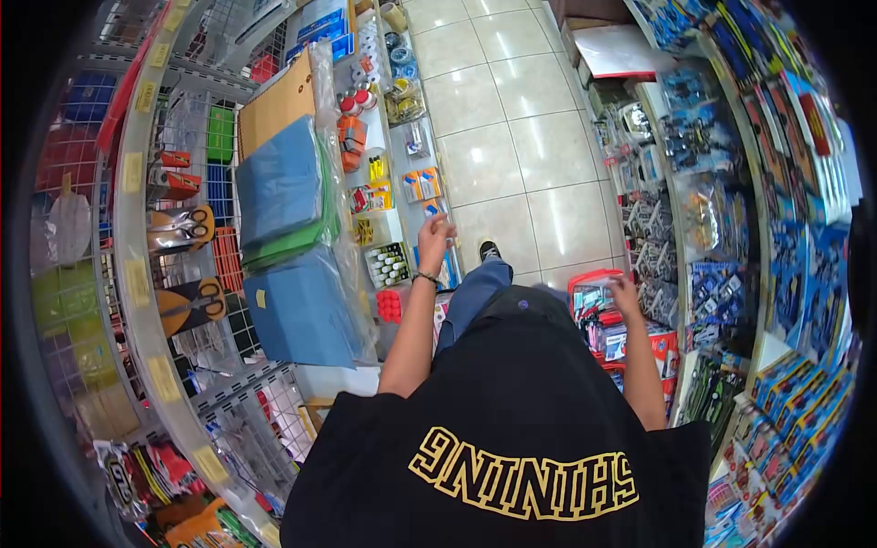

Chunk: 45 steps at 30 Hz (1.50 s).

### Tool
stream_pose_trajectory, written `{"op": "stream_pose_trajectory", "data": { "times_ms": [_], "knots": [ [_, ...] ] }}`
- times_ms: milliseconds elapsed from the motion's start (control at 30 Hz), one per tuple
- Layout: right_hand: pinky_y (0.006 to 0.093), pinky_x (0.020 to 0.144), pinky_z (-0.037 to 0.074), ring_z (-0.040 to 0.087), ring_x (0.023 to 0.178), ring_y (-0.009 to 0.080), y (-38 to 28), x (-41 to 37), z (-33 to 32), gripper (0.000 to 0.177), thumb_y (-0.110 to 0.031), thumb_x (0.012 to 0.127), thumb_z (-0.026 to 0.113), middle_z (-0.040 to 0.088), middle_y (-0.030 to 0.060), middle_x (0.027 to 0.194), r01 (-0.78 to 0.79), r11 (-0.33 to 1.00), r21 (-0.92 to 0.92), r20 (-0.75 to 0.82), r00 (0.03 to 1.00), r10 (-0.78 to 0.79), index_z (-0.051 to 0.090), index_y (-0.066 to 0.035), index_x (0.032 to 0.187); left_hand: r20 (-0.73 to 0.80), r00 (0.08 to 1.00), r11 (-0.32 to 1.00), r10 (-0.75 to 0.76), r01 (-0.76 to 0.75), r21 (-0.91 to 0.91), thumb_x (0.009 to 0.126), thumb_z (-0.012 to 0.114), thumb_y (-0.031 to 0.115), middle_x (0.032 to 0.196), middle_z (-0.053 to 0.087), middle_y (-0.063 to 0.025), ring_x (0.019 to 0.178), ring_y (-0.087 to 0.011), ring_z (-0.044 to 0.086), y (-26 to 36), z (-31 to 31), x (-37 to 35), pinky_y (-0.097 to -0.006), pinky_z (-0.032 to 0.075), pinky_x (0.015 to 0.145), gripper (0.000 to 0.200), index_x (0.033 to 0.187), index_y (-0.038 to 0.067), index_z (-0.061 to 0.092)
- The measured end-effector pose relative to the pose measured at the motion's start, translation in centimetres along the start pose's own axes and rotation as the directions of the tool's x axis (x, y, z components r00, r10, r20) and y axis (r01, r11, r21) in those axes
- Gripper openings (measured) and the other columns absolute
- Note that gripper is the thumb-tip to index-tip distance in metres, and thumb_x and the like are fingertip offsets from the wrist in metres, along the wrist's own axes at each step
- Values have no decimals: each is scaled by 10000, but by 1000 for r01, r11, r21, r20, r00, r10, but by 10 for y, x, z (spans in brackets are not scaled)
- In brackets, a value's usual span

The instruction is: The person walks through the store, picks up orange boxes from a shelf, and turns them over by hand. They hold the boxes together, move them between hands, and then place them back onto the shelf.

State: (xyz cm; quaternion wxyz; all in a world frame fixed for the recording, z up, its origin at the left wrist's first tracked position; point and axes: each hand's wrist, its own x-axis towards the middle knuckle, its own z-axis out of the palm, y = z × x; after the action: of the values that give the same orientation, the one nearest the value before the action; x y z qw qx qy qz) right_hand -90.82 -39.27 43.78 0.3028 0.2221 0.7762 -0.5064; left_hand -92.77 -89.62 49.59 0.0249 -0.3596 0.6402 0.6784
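My left hand point(436, 241), with a dark band on its wrist, is raised beside the low shelf on the left. Its fingers are curled in, and whatever they may hold is hidden. Close to it lie orange-and-blue boxes point(422, 185) and a tray of white tubes with dark caps point(387, 265). On the other side, my right hand point(625, 297) is closed at the edge of a red-rimmed, see-through item point(594, 277) over red packages point(607, 340). I cannot make out what its fingers grip.
A tiled aisle point(512, 137) runs ahead, with a dark shoe point(490, 250) on it. Blue folders point(283, 173) and hanging scissors point(194, 306) line the left shelving. Packaged goods point(722, 292) crowd the right shelves. A white-topped stand point(614, 50) is farther ahead on the right.
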Motion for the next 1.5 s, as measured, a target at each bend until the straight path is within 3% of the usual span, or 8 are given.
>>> {"op": "stream_pose_trajectory", "data": {
  "times_ms": [267,400,633,800,900,1000,1033,1500],
  "knots": [
    [394,581,533,629,651,197,96,30,-3,168,-181,864,634,672,42,826,-365,930,-45,369,859,355,694,-72,976,-12,999,993,-40,41,113,890,578,124,853,676,-63,789,-141,656,48,13,91,-281,517,642,310,1189,47,611],
    [418,580,534,633,699,191,1,85,-23,255,-154,847,664,651,37,815,-568,742,-357,34,786,618,658,-76,1089,41,997,783,71,-82,617,806,631,186,874,690,-145,819,-316,671,-3,4,114,-409,530,746,332,1109,52,655],
    [340,565,509,628,652,172,-160,277,-48,290,-136,880,618,680,62,847,-23,984,-176,150,987,50,648,-34,1149,-111,948,625,-298,282,728,847,523,300,939,696,-225,915,-380,671,-110,-7,52,-494,532,803,300,906,56,687],
    [290,540,489,615,655,125,-313,378,-36,272,-86,890,587,680,72,870,181,979,-98,250,956,-152,635,-31,1152,28,708,692,-705,697,-185,857,534,385,701,630,-37,664,-215,639,-127,39,-4,-434,524,590,290,1000,152,632],
    [275,557,487,614,666,123,-405,408,-11,271,-88,884,577,680,67,891,375,915,-151,350,886,-305,637,-27,1142,-261,916,879,-306,377,292,872,611,171,752,672,-87,622,-173,641,-144,81,-41,-315,520,547,230,1067,54,645],
    [262,597,501,638,707,133,-497,413,30,283,-100,872,579,698,71,887,515,833,-201,441,807,-393,641,-26,1138,-441,793,763,-420,572,301,845,620,287,791,685,-203,738,-317,681,-111,135,-57,-425,534,659,281,862,17,697],
    [264,598,503,643,710,137,-520,412,48,282,-105,872,582,704,74,888,536,821,-194,465,787,-405,645,-32,1137,-273,958,933,-91,178,312,826,642,335,814,674,-238,759,-376,653,-138,137,-67,-476,509,671,312,806,27,684],
    [307,557,536,679,701,160,-623,358,351,337,-157,840,654,699,106,907,815,521,-254,932,350,-93,656,-55,1161,-645,762,761,58,384,523,835,640,350,789,675,-214,697,-369,626,-109,146,47,-478,493,632,322,788,33,674]
  ]
}}
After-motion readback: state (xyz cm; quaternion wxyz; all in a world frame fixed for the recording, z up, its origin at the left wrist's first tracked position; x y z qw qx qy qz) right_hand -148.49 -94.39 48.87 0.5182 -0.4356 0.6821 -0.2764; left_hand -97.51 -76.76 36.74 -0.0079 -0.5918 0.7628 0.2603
